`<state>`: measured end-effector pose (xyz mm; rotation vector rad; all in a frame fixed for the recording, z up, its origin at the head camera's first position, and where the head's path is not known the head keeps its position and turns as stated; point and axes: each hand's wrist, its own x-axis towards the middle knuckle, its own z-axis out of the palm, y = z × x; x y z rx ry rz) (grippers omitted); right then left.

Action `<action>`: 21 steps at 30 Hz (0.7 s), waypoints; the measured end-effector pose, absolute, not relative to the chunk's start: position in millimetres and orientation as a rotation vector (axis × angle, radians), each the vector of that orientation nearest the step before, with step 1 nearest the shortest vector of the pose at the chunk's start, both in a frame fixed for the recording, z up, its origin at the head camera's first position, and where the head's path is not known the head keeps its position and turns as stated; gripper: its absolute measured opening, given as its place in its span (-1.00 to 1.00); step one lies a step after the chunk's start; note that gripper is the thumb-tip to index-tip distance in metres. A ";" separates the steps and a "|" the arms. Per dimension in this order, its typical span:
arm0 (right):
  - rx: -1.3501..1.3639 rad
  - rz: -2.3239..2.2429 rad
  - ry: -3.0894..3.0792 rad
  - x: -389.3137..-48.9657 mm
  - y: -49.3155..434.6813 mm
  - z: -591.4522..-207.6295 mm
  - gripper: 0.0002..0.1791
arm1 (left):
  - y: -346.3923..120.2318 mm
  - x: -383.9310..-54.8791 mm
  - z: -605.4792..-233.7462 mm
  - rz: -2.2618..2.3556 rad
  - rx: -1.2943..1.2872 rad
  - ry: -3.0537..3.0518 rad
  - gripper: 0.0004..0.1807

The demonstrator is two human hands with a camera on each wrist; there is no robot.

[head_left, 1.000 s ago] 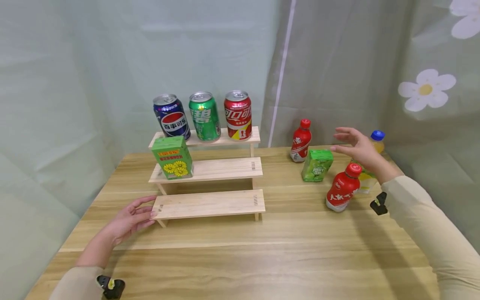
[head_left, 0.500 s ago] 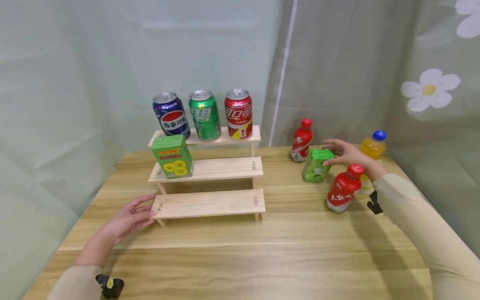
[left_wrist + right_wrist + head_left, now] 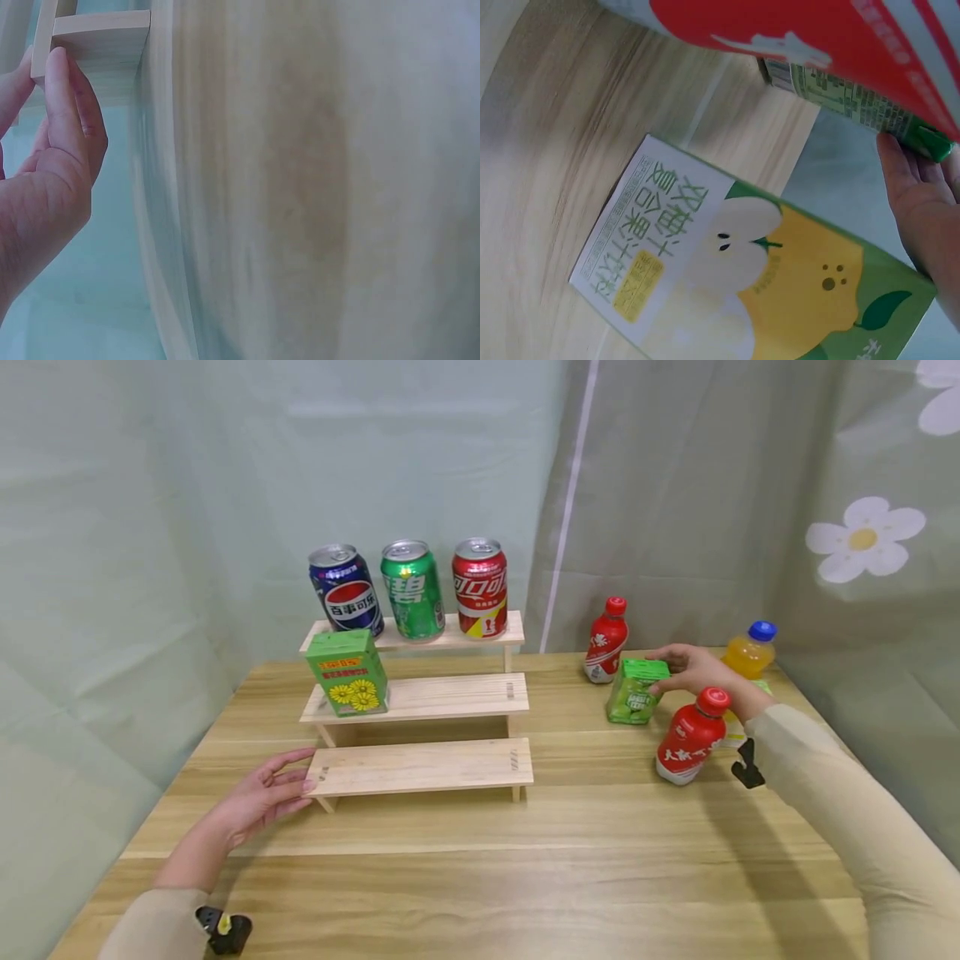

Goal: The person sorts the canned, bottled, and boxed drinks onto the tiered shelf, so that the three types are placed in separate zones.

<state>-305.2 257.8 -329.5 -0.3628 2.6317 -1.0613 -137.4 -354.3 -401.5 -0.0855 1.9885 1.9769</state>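
My left hand (image 3: 258,797) pinches the left end of the lowest step of a three-step wooden shelf (image 3: 423,768). In the left wrist view, the thumb and fingers of that hand (image 3: 52,165) lie on either side of the board's end. On the right, my right hand (image 3: 697,670) grips a small green drink carton (image 3: 636,697) by its upper right side, thumb on the front. The carton stands upright on the table. A red bottle (image 3: 690,743) is close in front of this hand and hides part of the carton (image 3: 847,97) in the right wrist view.
Cola (image 3: 347,593), green (image 3: 412,593) and red (image 3: 480,589) cans line the top step. A green chrysanthemum tea carton (image 3: 348,677) stands on the middle step. Another red bottle (image 3: 606,643), an orange drink bottle (image 3: 748,652) and a yellow-green juice carton (image 3: 780,270) stand right.
My right hand has come left and down onto the small green carton and now grips it. The left hand keeps its hold on the shelf.
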 end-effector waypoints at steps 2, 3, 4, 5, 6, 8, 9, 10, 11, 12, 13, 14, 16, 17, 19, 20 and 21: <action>-0.353 -1.055 2.637 -305.8 257.3 -328.7 -0.32 | -354.5 -137.9 -401.7 1.971 -0.090 1.992 -0.48; -0.353 -1.051 2.643 -306.1 257.1 -328.4 -0.32 | -354.5 -138.2 -401.9 1.967 -0.089 1.995 -0.47; -0.352 -1.050 2.645 -306.1 256.8 -327.8 -0.32 | -354.6 -138.5 -402.0 1.963 -0.087 1.997 -0.47; -0.348 -1.050 2.649 -305.9 256.3 -327.0 -0.32 | -354.6 -139.0 -402.2 1.960 -0.086 1.997 -0.47; -0.351 -1.045 2.654 -305.8 255.0 -326.2 -0.33 | -355.4 -138.5 -402.3 1.959 -0.084 1.998 -0.46; -0.352 -1.040 2.667 -304.8 254.5 -325.2 -0.34 | -355.3 -138.7 -403.1 1.963 -0.081 1.990 -0.47; -0.351 -1.040 2.672 -304.2 254.1 -324.2 -0.35 | -355.2 -138.8 -403.3 1.965 -0.080 1.989 -0.47; -0.349 -1.044 2.672 -303.5 253.8 -323.3 -0.35 | -355.2 -138.8 -403.4 1.967 -0.082 1.985 -0.48; -0.348 -1.046 2.675 -303.0 253.8 -322.5 -0.34 | -355.1 -138.8 -403.4 1.971 -0.084 1.983 -0.49; -0.347 -1.057 2.674 -302.5 253.7 -321.6 -0.34 | -355.0 -138.7 -403.3 1.973 -0.086 1.981 -0.49; -0.343 -1.069 2.674 -302.2 253.8 -320.8 -0.34 | -354.9 -138.6 -403.1 1.976 -0.091 1.979 -0.50; -0.342 -1.079 2.677 -302.0 254.2 -319.9 -0.33 | -354.6 -138.4 -402.9 1.976 -0.092 1.982 -0.50; -0.330 -1.115 2.679 -300.9 254.6 -317.2 -0.32 | -354.1 -138.2 -402.3 1.977 -0.096 1.982 -0.51; -0.325 -1.135 2.683 -300.7 255.2 -315.8 -0.31 | -353.8 -138.0 -402.1 1.978 -0.098 1.983 -0.51; -0.306 -1.182 2.686 -299.8 256.4 -312.6 -0.30 | -353.4 -137.8 -401.8 1.980 -0.101 1.982 -0.50; -0.302 -1.205 2.688 -299.4 257.0 -310.9 -0.30 | -353.3 -137.7 -401.9 1.983 -0.101 1.981 -0.50; -0.294 -1.233 2.687 -298.2 257.1 -308.7 -0.30 | -353.3 -137.5 -401.9 1.985 -0.102 1.980 -0.50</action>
